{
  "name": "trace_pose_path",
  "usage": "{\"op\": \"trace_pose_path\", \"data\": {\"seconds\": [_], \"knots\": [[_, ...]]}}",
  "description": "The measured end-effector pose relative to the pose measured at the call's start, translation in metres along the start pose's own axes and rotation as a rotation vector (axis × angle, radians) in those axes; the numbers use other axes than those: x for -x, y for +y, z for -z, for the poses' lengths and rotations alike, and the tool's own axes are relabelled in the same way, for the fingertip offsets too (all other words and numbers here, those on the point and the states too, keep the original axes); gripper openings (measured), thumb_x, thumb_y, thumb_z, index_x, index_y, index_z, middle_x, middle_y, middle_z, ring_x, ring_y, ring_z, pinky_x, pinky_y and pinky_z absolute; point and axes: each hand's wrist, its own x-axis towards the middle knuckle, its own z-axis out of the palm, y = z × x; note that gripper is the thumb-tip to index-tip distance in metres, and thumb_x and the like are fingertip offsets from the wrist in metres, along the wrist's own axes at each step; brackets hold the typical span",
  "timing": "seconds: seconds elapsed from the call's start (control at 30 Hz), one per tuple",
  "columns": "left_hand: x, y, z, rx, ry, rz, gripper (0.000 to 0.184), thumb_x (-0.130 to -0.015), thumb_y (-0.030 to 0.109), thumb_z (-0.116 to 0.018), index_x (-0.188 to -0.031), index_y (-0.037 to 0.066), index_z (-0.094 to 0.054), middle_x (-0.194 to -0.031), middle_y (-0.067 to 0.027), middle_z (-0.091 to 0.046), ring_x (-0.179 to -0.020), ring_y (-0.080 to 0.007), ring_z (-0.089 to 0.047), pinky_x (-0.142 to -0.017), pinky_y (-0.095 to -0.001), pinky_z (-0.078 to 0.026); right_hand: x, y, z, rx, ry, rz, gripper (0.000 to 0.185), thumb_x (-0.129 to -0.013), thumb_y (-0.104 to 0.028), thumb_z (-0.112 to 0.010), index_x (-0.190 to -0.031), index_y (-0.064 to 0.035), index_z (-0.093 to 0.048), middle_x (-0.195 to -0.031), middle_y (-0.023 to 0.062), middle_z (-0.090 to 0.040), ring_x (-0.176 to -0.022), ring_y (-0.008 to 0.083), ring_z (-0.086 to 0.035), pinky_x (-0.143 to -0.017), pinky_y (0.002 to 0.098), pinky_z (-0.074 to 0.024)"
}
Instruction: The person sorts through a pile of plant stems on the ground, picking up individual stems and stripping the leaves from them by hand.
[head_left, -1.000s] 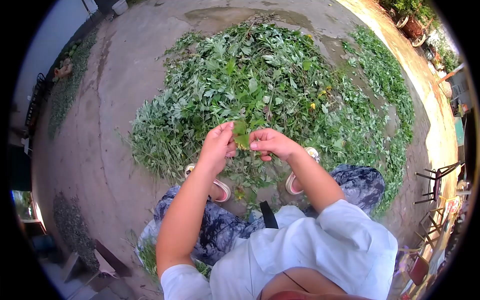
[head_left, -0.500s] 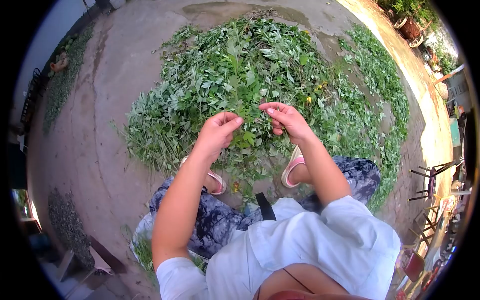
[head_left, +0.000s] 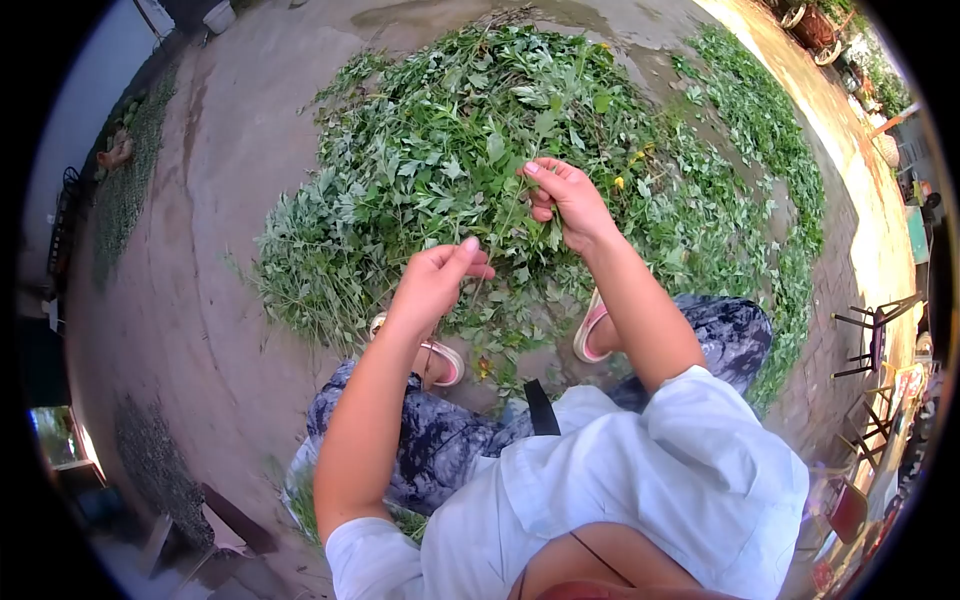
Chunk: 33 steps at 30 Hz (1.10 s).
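Note:
A large heap of cut green leafy plants with lobed leaves and pale undersides lies on the ground before me. Over its near edge, my left hand is closed in a pinch, thumb against the fingers. A thin stem seems to run from it, but blends into the heap. Higher and to the right, my right hand pinches a leafy stem between thumb and forefinger, its leaves rising above the fingertips. Which leaves belong to the held stem is hard to make out.
My feet in pale sandals stand at the heap's near edge. More greens spread along the right. Dark chairs stand at the far right, a white bucket at the upper left. Cut greens also lie beside my left hip.
My right hand has moved up and slightly left, away from the left hand. The left hand has dropped a little lower. The gap between them has become diagonal.

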Motion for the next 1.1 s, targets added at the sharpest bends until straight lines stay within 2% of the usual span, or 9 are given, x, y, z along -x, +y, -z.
{"op": "trace_pose_path", "data": {"seconds": [0.1,0.3,0.43,0.57,0.73,0.8,0.83,0.97,1.1], "knots": [[0.005,-0.011,-0.007,-0.030,-0.259,0.020,0.021,-0.088,0.022,-0.049,-0.084,0.004,-0.059,-0.058,0.0046,-0.049,-0.043,-0.0005,-0.033,-0.040,-0.0152,-0.024,0.000,0.002,0.001,-0.043,0.002,0.029,0.016,-0.081,-0.018,-0.060,-0.086,-0.0048,-0.052,-0.061,-0.0052,-0.042,-0.051,0.0041,-0.034,-0.044,0.0203,-0.0291],[0.004,-0.018,0.019,-0.195,-0.118,-0.139,0.022,-0.088,0.021,-0.049,-0.077,0.004,-0.057,-0.057,0.0071,-0.042,-0.049,-0.0018,-0.033,-0.044,-0.0168,-0.025,-0.012,0.017,0.025,-0.227,0.340,0.125,0.013,-0.081,-0.015,-0.059,-0.081,-0.0039,-0.054,-0.062,-0.0023,-0.043,-0.050,0.0070,-0.035,-0.043,0.0216,-0.0325],[0.049,0.006,0.065,-0.541,0.299,-0.326,0.022,-0.088,0.019,-0.047,-0.075,0.002,-0.052,-0.061,0.0047,-0.043,-0.057,-0.0042,-0.036,-0.051,-0.0195,-0.030,-0.040,0.040,0.084,-0.168,0.548,0.182,0.014,-0.082,-0.015,-0.058,-0.085,-0.0025,-0.055,-0.061,-0.0005,-0.044,-0.049,0.0088,-0.039,-0.042,0.0228,-0.0349],[0.130,0.004,0.143,-0.626,1.116,-0.565,0.024,-0.092,0.017,-0.039,-0.076,0.000,-0.046,-0.068,-0.0025,-0.046,-0.065,-0.0102,-0.041,-0.062,-0.0240,-0.036,-0.057,0.070,0.029,0.173,0.417,0.085,0.023,-0.081,-0.017,-0.058,-0.095,0.0011,-0.056,-0.064,0.0003,-0.049,-0.055,0.0082,-0.043,-0.048,0.0240,-0.0372],[0.236,-0.156,0.239,-1.216,1.225,-0.109,0.030,-0.091,0.022,-0.038,-0.077,-0.004,-0.045,-0.068,-0.0207,-0.050,-0.061,-0.0352,-0.045,-0.057,-0.0413,-0.037,-0.115,0.113,-0.137,0.392,-0.150,0.013,0.037,-0.078,-0.017,-0.060,-0.106,0.0056,-0.054,-0.082,0.0111,-0.061,-0.068,0.0155,-0.056,-0.062,0.0280,-0.0441],[0.303,-0.257,0.260,-1.239,1.092,0.309,0.030,-0.090,0.023,-0.038,-0.080,-0.003,-0.049,-0.076,-0.0243,-0.053,-0.069,-0.0411,-0.049,-0.061,-0.0453,-0.038,-0.139,0.155,-0.164,0.651,-0.169,0.227,0.047,-0.072,-0.020,-0.062,-0.109,0.0077,-0.051,-0.111,0.0253,-0.052,-0.106,0.0308,-0.050,-0.089,0.0340,-0.0393],[0.342,-0.318,0.263,-1.325,1.104,0.581,0.030,-0.089,0.024,-0.038,-0.082,-0.003,-0.050,-0.078,-0.0241,-0.054,-0.073,-0.0409,-0.051,-0.064,-0.0453,-0.041,-0.141,0.173,-0.167,0.700,-0.141,0.279,0.040,-0.071,-0.021,-0.062,-0.103,0.0020,-0.057,-0.101,0.0220,-0.058,-0.094,0.0296,-0.056,-0.082,0.0330,-0.0428],[0.447,-0.421,0.211,-1.016,0.682,1.011,0.041,-0.082,0.034,-0.046,-0.090,-0.006,-0.053,-0.089,-0.0268,-0.056,-0.084,-0.0412,-0.053,-0.071,-0.0470,-0.042,-0.122,0.172,-0.078,0.757,-0.291,0.088,0.020,-0.078,-0.020,-0.060,-0.090,-0.0043,-0.063,-0.076,0.0067,-0.061,-0.070,0.0121,-0.052,-0.068,0.0273,-0.0428],[0.464,-0.461,0.182,-0.752,0.347,1.360,0.044,-0.080,0.036,-0.048,-0.092,-0.006,-0.055,-0.091,-0.0270,-0.056,-0.085,-0.0412,-0.053,-0.073,-0.0470,-0.042,-0.099,0.109,0.130,0.923,0.138,-0.018,0.027,-0.080,-0.024,-0.057,-0.095,-0.0022,-0.060,-0.075,0.0104,-0.061,-0.062,0.0167,-0.055,-0.064,0.0305,-0.0464]]}}
